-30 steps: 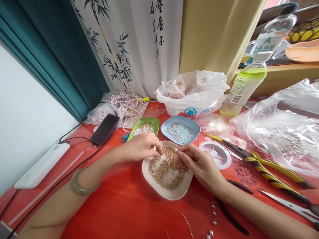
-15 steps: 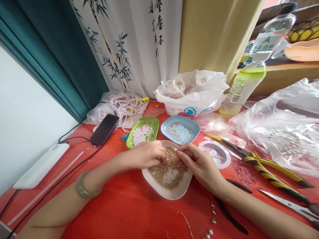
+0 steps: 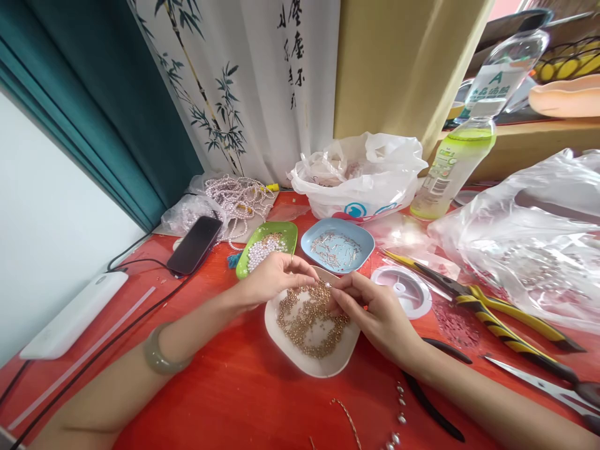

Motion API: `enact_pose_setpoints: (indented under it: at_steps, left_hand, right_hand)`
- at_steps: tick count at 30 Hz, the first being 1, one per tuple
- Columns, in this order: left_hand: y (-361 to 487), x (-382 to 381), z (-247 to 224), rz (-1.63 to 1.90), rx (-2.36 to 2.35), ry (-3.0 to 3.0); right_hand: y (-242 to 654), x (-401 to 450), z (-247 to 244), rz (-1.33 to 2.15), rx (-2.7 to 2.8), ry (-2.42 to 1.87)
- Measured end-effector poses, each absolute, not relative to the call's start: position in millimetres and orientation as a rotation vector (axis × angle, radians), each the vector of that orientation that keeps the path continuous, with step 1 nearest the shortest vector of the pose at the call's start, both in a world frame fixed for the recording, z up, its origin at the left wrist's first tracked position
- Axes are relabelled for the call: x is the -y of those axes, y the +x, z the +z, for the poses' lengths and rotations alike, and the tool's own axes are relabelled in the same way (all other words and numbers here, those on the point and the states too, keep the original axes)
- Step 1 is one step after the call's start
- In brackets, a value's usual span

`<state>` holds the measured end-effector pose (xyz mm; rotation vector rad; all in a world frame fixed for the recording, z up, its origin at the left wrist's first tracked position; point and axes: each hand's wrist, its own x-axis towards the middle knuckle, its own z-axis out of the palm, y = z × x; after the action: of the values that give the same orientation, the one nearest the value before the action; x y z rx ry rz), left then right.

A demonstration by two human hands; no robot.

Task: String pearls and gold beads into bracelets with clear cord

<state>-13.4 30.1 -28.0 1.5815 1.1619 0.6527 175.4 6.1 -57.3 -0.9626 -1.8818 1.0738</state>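
A white dish (image 3: pixel 276 328) holds many small gold beads (image 3: pixel 307 328). Over its back left part my left hand (image 3: pixel 281 275) is closed in a pinch, its fingertips near a small white pearl (image 3: pixel 327 285); what they hold is too small to name. My right hand (image 3: pixel 365 303) pinches at the pearl from the right, over the dish's back right edge. Behind my left hand lies a green dish (image 3: pixel 293 232) with white pearls and some gold beads. A blue dish (image 3: pixel 307 236) with thin metal pins sits behind the white one.
A phone (image 3: pixel 194 245) and pearl strands (image 3: pixel 239 197) lie at the left back. Plastic bags (image 3: pixel 365 194), a bottle (image 3: pixel 457 165), a white spool (image 3: pixel 424 300), yellow-black pliers (image 3: pixel 501 322) and scissors (image 3: pixel 529 378) are at the right. A beaded strand (image 3: pixel 402 400) lies in front.
My left hand has lifted from the gold beads and its fingertips have moved right, close to the pearl at my right hand. My right hand has barely moved.
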Motion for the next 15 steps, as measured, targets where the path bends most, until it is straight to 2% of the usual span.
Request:
enact_pose_setpoints:
  at_steps: [5,15]
  left_hand:
    - [-11.1,-28.7,-28.2,0.730,-1.097,1.278]
    - [-8.1,-28.8,-28.9,0.757,-1.084,1.158]
  right_hand:
    - [174.3,-6.1,-55.2,1.059,1.889,-0.972]
    - [176.0,-5.3,-56.4,1.017,1.917,-0.982]
